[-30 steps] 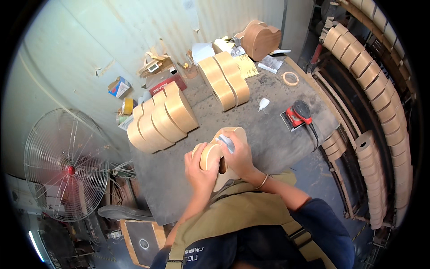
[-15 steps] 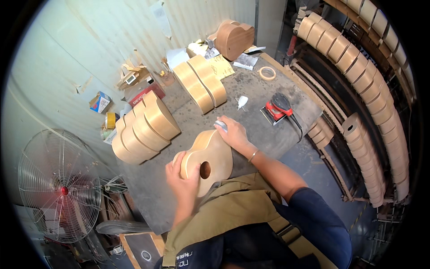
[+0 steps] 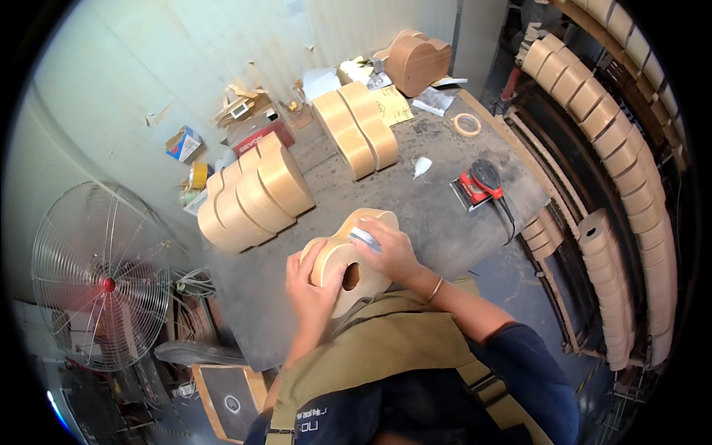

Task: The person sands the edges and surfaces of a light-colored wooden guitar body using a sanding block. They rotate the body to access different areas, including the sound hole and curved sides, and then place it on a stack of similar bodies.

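A pale wooden ukulele body (image 3: 369, 288) with a round sound hole rests against my apron, just over the near part of the workbench. My left hand (image 3: 310, 285) grips its left side, fingers around the curved edge and thumb on the top near the hole. In my right hand (image 3: 394, 256) is a small grey-white sanding block (image 3: 365, 238), pressed on the body near its waist. The block's underside is hidden.
Several pale bodies (image 3: 256, 191) stand left on the workbench (image 3: 245, 297), with more (image 3: 354, 132) behind. A red-black power sander (image 3: 478, 184), white bottle (image 3: 422, 167) and tape roll (image 3: 466, 124) lie right. A fan (image 3: 109, 284) stands left; racks of bent wood (image 3: 619, 144) line the right.
My right hand has slid the sanding block from the body's far rounded end inward to its waist, closer to my left hand. The whole view has shifted slightly.
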Demonstrator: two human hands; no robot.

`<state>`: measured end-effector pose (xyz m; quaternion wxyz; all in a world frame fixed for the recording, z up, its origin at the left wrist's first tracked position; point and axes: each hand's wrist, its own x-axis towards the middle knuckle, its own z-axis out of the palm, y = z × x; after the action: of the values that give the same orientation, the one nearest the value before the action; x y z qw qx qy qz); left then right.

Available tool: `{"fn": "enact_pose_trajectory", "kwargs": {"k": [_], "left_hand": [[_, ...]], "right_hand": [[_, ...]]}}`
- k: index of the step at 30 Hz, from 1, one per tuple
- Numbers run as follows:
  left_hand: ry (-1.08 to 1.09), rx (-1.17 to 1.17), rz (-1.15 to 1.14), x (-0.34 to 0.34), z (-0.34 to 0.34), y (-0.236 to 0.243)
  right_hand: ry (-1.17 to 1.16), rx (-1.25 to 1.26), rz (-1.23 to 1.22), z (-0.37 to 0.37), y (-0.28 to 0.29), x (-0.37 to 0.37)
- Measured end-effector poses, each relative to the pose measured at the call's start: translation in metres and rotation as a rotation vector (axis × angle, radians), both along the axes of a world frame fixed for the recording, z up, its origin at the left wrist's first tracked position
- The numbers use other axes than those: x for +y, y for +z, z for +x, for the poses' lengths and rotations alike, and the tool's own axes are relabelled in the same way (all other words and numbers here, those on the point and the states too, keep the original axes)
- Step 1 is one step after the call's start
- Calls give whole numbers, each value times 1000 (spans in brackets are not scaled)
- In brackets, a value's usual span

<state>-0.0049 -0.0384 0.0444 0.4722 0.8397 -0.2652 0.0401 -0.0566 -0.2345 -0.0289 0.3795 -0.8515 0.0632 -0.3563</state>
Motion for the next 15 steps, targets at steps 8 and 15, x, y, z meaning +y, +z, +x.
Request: {"fn": "enact_pose_trajectory", "kwargs": {"k": [8,15], "left_hand": [[69,-15,-5,19,0,-15],[102,51,-1,31,-1,-21]], "right_hand": [[-244,55,349,30,-42,-9],[-134,-68,232,34,-34,-2]]}}
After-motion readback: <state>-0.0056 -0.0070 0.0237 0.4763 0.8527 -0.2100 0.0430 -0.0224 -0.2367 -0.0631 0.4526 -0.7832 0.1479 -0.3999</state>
